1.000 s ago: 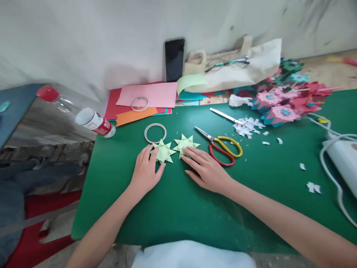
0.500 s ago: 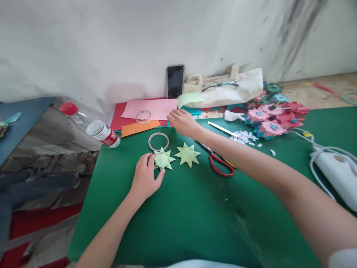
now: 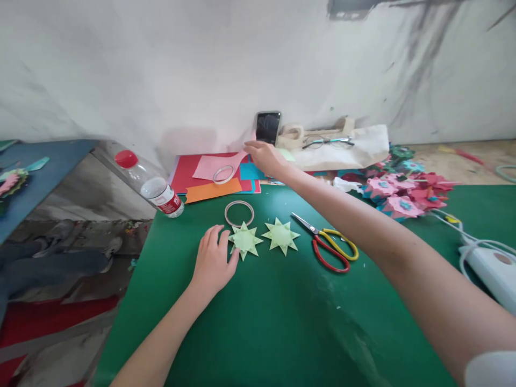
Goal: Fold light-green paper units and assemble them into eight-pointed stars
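Note:
My right hand [image 3: 266,157] is at the back of the table, its fingers closed on the right edge of a sheet of pink paper [image 3: 207,166], which is pulled up and bent there. Spread loosely on the table, my left hand [image 3: 215,259] has its thumb and fingertips at the left points of a light green paper star [image 3: 245,241]. A second green paper star [image 3: 281,236] lies just right of the first. Behind the left star is a roll of narrow tape [image 3: 239,202], and another tape roll [image 3: 223,181] rests on the pink sheet.
Scissors [image 3: 328,247] with one red and one yellow handle lie under my right forearm. Orange paper [image 3: 213,190], a plastic bottle [image 3: 165,200], a phone [image 3: 268,126], a cloth bag [image 3: 363,148] with glasses, paper flowers [image 3: 403,196] and a white corded device [image 3: 492,269] surround the work area.
My right hand has shifted back and now lifts the pink sheet's right side, uncovering blue paper. The left hand stays beside the star. The camera view has shifted.

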Demonstrator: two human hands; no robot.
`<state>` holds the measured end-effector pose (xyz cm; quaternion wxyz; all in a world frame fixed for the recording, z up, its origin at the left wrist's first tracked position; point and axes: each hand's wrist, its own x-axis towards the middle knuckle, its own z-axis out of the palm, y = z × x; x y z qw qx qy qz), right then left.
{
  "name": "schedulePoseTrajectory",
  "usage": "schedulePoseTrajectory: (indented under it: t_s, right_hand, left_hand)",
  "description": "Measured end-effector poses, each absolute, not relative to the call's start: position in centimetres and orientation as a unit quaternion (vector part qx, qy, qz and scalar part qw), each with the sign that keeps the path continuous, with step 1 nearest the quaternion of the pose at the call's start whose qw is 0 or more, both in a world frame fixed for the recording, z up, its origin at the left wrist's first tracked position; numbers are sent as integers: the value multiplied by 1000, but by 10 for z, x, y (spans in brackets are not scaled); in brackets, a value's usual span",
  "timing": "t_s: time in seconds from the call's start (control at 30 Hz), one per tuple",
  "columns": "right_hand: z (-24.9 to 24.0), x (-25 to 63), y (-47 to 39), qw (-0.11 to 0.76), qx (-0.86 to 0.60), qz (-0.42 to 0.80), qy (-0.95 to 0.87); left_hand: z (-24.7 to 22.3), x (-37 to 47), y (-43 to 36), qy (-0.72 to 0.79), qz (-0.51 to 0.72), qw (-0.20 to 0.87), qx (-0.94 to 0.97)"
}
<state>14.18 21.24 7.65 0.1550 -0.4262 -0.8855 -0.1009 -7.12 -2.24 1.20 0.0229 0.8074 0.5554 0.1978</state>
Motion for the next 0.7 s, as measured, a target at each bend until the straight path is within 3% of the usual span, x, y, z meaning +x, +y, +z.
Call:
schedulePoseTrajectory:
  t_s: [0.37, 0.6, 0.7]
  right_hand:
    - [123, 154, 174, 225, -375, -137, -889]
    - [152, 188, 163, 308, -447, -138, -829]
    - [168, 207, 140, 359, -456, -200, -789]
  left_hand:
    - [13, -69, -24, 547, 195, 13, 814]
    - [10, -72, -25, 546, 178, 29, 818]
    - [8, -72, -24, 547, 180, 31, 817]
